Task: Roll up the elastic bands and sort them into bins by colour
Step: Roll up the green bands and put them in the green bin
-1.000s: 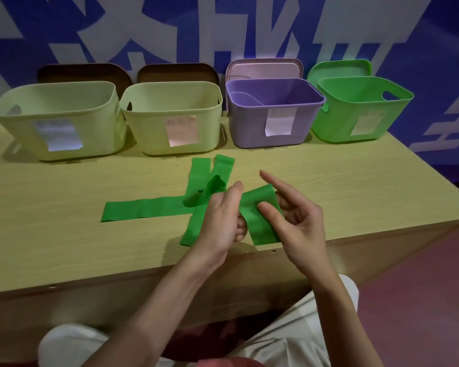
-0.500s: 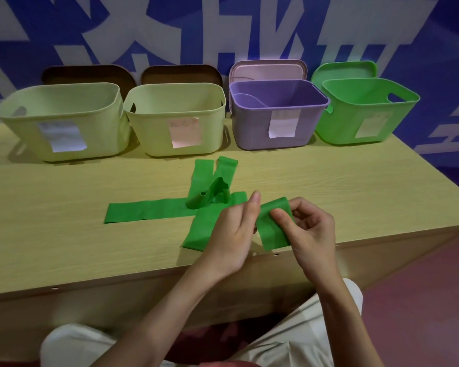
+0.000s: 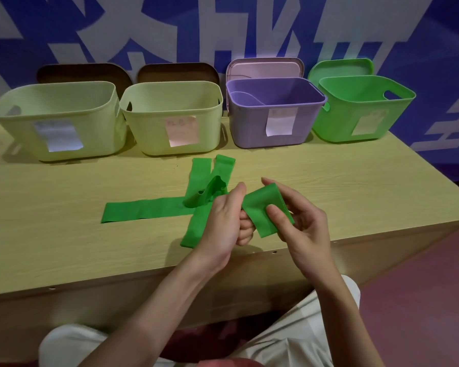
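Two green elastic bands cross on the wooden table (image 3: 64,234). One band (image 3: 143,211) lies flat from left to right, and both my hands hold its right end (image 3: 260,207) just above the table's front edge. My left hand (image 3: 223,221) grips that end with curled fingers. My right hand (image 3: 300,223) pinches it between thumb and fingers. The other band (image 3: 200,173) runs from near the bins toward me, with a loose fold (image 3: 210,192) in its middle. At the back right stands the green bin (image 3: 361,112).
Two pale yellow-green bins (image 3: 56,120) (image 3: 170,117) and a purple bin (image 3: 273,112) stand in a row left of the green one, each with a paper label. Lids lean against the blue wall behind them. My knees show below the table's edge.
My hands have worked the band's right end: the right hand went from open fingers to pinching it, and the end now stands folded up between both hands.
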A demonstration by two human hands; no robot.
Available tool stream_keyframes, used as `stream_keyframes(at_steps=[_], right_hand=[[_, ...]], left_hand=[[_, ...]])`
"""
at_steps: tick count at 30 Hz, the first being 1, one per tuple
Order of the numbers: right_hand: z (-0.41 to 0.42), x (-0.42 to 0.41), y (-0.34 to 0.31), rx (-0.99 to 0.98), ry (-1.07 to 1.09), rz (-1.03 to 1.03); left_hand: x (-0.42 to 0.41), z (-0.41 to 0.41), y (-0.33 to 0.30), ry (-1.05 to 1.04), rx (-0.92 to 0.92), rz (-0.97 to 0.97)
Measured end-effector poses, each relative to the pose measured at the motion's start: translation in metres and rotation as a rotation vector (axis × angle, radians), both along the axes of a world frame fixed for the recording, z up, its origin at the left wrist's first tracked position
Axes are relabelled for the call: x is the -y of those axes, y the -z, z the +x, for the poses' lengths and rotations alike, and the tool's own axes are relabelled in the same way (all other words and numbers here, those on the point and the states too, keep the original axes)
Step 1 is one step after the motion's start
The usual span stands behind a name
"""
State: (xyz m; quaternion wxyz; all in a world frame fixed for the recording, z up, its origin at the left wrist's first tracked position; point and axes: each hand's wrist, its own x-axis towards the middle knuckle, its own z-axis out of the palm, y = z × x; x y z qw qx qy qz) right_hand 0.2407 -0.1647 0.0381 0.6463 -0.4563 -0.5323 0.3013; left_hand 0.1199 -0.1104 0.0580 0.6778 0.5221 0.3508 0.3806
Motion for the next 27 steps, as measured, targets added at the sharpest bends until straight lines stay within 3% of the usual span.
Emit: stream_keyframes(at_steps=[7, 10, 14, 16, 22, 27], right_hand=[[-0.002, -0.005, 0.001, -0.042, 0.072, -0.031], [-0.003, -0.005, 0.004, -0.072, 0.072, -0.029], [-0.004, -0.005, 0.005, -0.102, 0.074, -0.025], [-0.006, -0.005, 0.004, -0.107, 0.065, -0.036], [-0.007, -0.003, 0.002, -0.203, 0.025, -0.045], [0.0, -0.006, 0.001, -0.173, 0.022, -0.031]], left_hand=[[-0.001, -0.002, 0.001, 0.055, -0.093, 0.04], [-0.005, -0.003, 0.006, 0.003, -0.185, 0.23], [-0.001, -0.008, 0.018, -0.08, -0.367, 0.625], [-0.001, -0.007, 0.022, -0.14, -0.377, 0.697], [-0.006, -0.001, 0.025, -0.171, -0.212, 0.536], [-0.004, 0.0, 0.014, -0.102, 0.001, 0.232]])
